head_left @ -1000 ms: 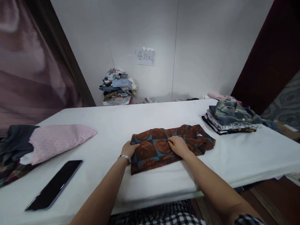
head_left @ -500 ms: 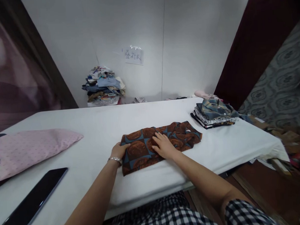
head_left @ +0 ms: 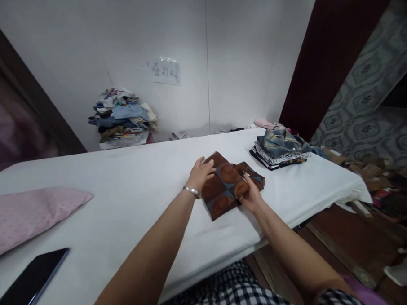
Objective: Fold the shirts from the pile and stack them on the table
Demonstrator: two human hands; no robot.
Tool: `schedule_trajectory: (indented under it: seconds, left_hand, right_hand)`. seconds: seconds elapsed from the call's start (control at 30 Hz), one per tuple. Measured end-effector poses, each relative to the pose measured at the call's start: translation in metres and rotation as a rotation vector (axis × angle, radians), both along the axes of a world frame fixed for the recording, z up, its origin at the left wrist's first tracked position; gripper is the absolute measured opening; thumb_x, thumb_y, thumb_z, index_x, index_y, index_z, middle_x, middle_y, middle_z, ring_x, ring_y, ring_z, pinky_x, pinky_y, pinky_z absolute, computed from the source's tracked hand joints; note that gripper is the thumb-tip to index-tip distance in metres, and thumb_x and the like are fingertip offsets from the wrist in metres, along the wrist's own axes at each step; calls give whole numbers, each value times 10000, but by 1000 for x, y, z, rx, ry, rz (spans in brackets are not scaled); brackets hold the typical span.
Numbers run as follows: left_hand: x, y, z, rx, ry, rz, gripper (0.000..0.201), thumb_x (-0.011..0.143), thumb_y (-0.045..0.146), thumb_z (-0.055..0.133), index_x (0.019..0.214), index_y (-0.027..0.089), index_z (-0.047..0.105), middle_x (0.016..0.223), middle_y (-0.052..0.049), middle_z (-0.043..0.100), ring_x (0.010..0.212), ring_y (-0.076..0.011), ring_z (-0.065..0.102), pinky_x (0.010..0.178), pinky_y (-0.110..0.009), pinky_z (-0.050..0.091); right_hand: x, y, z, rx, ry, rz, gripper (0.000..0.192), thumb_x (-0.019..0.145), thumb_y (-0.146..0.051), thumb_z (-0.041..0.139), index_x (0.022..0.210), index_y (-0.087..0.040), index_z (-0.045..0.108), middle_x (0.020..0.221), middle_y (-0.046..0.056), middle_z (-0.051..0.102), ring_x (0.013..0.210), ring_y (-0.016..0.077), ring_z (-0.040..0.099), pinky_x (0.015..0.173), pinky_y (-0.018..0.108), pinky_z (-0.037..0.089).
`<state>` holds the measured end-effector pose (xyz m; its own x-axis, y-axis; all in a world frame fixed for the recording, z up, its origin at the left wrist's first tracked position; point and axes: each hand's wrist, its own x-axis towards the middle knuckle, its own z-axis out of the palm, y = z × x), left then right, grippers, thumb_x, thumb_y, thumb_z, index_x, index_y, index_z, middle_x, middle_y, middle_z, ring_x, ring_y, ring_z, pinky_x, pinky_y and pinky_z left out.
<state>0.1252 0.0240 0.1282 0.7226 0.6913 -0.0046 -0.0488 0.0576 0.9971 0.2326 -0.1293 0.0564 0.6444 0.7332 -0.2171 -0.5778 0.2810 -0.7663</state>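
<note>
A brown and blue patterned shirt (head_left: pixel 221 187) lies doubled over on the white-covered table (head_left: pixel 130 178), its left part folded across toward the collar end on the right. My left hand (head_left: pixel 201 174), with a silver bracelet at the wrist, touches the upper left edge of the shirt, fingers stretched out and apart. At the right side of the fold, my right hand (head_left: pixel 251 196) grips the shirt's edge, thumb on top and the other fingers partly hidden beneath the cloth.
A pile of folded shirts (head_left: pixel 279 148) stands at the table's right end. Pink dotted cloth (head_left: pixel 41 216) and a black phone (head_left: pixel 30 283) lie on the left. Behind the table, a tall heap of clothes (head_left: pixel 124 115) leans near a wall sign (head_left: pixel 166 71). Boxes (head_left: pixel 369 176) crowd the right.
The shirt's left part has been folded over to the right, making it shorter. My left hand moved right with it; my right hand went from lying flat to gripping the edge. The view shifted.
</note>
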Motion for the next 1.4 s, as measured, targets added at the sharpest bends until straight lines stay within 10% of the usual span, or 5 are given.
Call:
schedule_trajectory:
  seconds: [0.23,0.43,0.93,1.1,1.4]
  left_hand:
    - [-9,-7,-71,873,370,-102,422,866,350,536,1246,168,543,1335,-126,564,1240,-253,509,1072,-417,374]
    - [-16,0,-72,1186,608,-226,237,880,333,504,1007,182,637,1064,-94,658,1017,-243,601,886,-371,460]
    - [23,60,-63,961,547,-69,390,861,397,497,1171,180,589,1297,-124,585,1238,-269,492,1056,-386,352]
    - [51,66,-68,824,599,-93,248,786,352,578,950,187,664,1000,-99,715,950,-260,643,831,-349,468]
    - [0,81,-61,734,561,-3,182,776,353,546,844,232,665,853,-31,715,819,-221,634,742,-311,460]
  right_hand:
    - [17,-23,-10,-157,-52,-102,724,706,-153,685,1367,-286,423,917,-5,721,793,176,682,658,311,560]
    - [14,-29,-23,-258,-192,-62,775,658,-127,664,1388,-215,420,611,-51,627,516,136,592,490,264,521]
    - [5,-22,-19,-204,-88,-102,960,662,-251,754,1471,-268,237,773,-19,669,566,146,612,460,251,493]
    - [-4,-16,-14,-192,-97,-114,991,605,-185,735,1473,-230,258,702,-33,665,488,121,558,429,215,415]
    - [-31,-4,-7,-145,-28,-12,985,619,-163,721,1480,-259,254,626,-53,635,501,131,572,431,220,455]
